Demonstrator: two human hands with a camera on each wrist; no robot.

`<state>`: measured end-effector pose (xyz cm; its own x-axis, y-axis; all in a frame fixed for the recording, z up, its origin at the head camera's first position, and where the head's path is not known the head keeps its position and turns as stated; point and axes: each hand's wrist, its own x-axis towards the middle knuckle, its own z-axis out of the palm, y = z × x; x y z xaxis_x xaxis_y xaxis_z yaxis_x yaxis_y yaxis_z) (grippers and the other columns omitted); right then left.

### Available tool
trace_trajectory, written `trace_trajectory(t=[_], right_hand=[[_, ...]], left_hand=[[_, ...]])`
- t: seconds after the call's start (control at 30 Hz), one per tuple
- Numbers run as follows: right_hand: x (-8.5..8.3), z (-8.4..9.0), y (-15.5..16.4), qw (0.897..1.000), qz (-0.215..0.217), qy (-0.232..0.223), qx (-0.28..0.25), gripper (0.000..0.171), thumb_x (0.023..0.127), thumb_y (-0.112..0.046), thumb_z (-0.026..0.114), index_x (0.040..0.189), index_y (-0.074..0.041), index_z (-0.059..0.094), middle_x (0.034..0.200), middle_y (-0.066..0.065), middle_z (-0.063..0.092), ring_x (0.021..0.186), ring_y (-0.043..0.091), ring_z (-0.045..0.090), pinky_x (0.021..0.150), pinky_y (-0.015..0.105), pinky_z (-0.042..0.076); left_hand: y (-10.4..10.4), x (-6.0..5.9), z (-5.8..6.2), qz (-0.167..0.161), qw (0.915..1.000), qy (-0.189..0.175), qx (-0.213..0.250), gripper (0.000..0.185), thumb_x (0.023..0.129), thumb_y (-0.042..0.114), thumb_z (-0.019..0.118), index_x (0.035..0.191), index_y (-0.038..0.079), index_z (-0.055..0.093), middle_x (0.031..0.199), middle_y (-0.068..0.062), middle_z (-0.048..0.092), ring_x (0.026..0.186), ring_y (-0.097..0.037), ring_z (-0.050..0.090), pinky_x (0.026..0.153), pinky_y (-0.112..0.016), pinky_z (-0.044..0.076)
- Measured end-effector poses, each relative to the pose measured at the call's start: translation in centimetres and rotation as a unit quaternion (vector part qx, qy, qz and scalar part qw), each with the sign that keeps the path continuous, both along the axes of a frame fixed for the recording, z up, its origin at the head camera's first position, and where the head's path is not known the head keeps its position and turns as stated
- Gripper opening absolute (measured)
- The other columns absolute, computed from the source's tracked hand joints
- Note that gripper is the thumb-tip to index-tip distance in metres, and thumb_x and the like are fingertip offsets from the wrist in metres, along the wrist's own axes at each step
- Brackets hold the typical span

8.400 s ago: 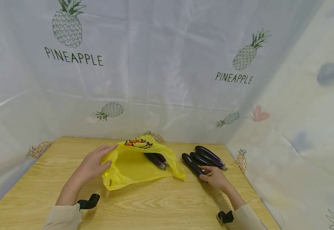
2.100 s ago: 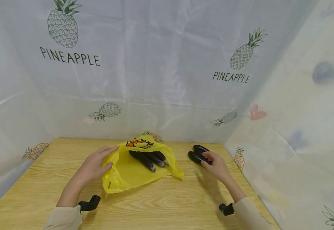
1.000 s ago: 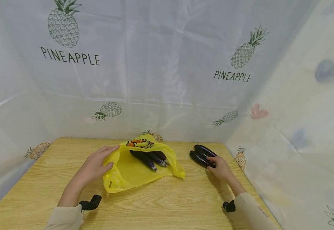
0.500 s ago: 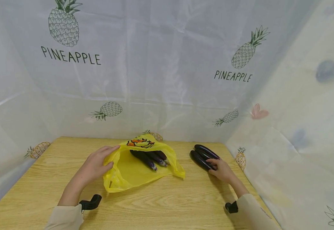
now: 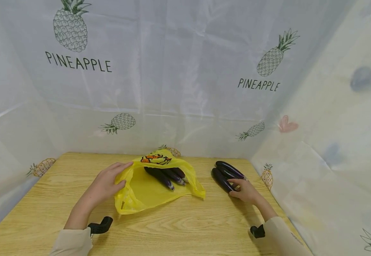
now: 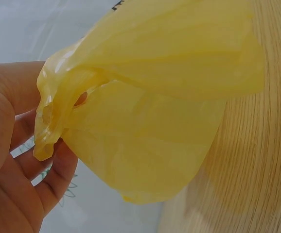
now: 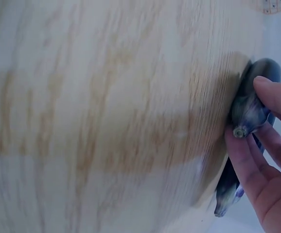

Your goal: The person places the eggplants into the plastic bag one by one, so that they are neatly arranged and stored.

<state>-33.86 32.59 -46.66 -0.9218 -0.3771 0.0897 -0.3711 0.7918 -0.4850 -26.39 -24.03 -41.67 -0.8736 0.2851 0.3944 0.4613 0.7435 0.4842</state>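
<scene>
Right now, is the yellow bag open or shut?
The bag is open: three eggplants show through its gaping mouth, and the left hand holds one side.

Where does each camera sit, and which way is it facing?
Head: on the head, facing forward and down at the table, bag and eggplants; left hand, right hand and sleeves show.
Left wrist: on that wrist, facing the bag its hand holds; only that hand shows.
Right wrist: on that wrist, facing the table and eggplants; only that hand shows.
Shared: head and left wrist both show the bag.
</scene>
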Motion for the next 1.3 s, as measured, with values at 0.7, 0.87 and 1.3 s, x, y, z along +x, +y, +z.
trace_trajectory(t=[0.7, 0.87, 1.3], right_hand=[[2.2, -0.2, -0.5, 0.996, 0.006, -0.045, -0.070, 0.056, 0.101, -0.020, 0.074, 0.151, -0.001, 0.058, 0.120, 0.022, 0.071, 0.094, 0.026, 0.075, 0.070, 0.028, 0.060], [2.4, 0.1, -0.7, 0.995, 0.011, -0.039, -0.088, 0.055, 0.102, -0.021, 0.074, 0.152, -0.004, 0.058, 0.122, 0.021, 0.071, 0.091, 0.019, 0.075, 0.070, 0.027, 0.061], [4.9, 3.6, -4.9, 0.994, 0.045, -0.002, -0.097, 0.052, 0.102, -0.022, 0.073, 0.151, -0.009, 0.060, 0.121, 0.018, 0.073, 0.087, 0.024, 0.077, 0.069, 0.027, 0.060]], left_hand=[[0.2, 0.0, 0.2, -0.007, 0.9999, -0.007, 0.005, 0.067, 0.096, -0.001, 0.070, 0.159, 0.008, 0.050, 0.147, -0.019, 0.060, 0.129, -0.045, 0.061, 0.099, -0.062, 0.055], [0.2, 0.0, 0.2, -0.005, 1.0000, -0.007, 0.002, 0.067, 0.096, -0.002, 0.071, 0.159, 0.008, 0.050, 0.146, -0.019, 0.060, 0.129, -0.045, 0.060, 0.100, -0.062, 0.054], [0.2, 0.1, 0.1, -0.004, 0.9999, -0.015, 0.008, 0.067, 0.096, -0.002, 0.070, 0.159, 0.008, 0.050, 0.148, -0.021, 0.059, 0.131, -0.047, 0.059, 0.100, -0.063, 0.054]])
